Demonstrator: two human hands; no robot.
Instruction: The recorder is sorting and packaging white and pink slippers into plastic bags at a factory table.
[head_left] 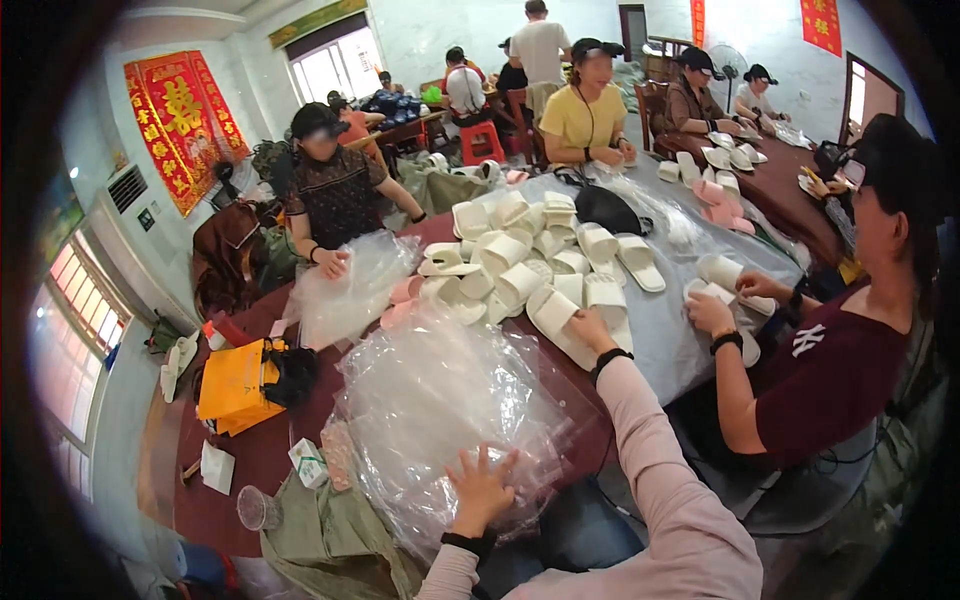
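Note:
My left hand lies with spread fingers on a loose stack of clear plastic bags at the table's near side. Ahead and to the right, my right hand has its fingers closed on a white slipper at the near edge of a heap; the fingertips are partly hidden. Another white slipper lies right beside that hand. The heap of white slippers covers the middle of the table, with pink slippers at its left edge. A dark band circles each of my wrists.
A co-worker on the right handles white slippers; another at the far left touches more clear bags. An orange paper bag, a clear plastic cup and a green sack are to my left. A black cap lies beyond the heap.

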